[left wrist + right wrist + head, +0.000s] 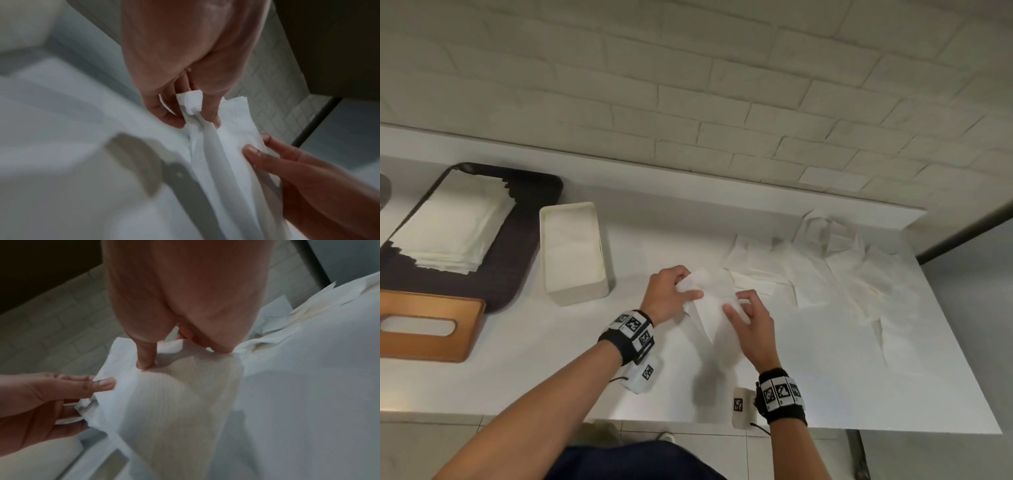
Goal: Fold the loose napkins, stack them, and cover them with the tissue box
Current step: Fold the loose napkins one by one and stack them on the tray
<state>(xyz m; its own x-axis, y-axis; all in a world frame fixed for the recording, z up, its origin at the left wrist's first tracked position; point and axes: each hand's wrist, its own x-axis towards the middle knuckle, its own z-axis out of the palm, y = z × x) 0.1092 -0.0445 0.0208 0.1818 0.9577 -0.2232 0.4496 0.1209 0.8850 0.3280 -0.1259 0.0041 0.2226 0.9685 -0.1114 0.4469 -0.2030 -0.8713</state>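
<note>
One napkin (714,301) is mid-fold above the bench (825,377), pinched by the left hand (667,294) and the right hand (751,325). Next: meet the edges, crease, add to the folded stack (452,226) (dark tray (517,260)). Several loose napkins (842,274) remain, count unclear; one brown tissue box (428,325) at left.

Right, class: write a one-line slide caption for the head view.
Both hands, left hand and right hand, hold a napkin above the table.
</note>
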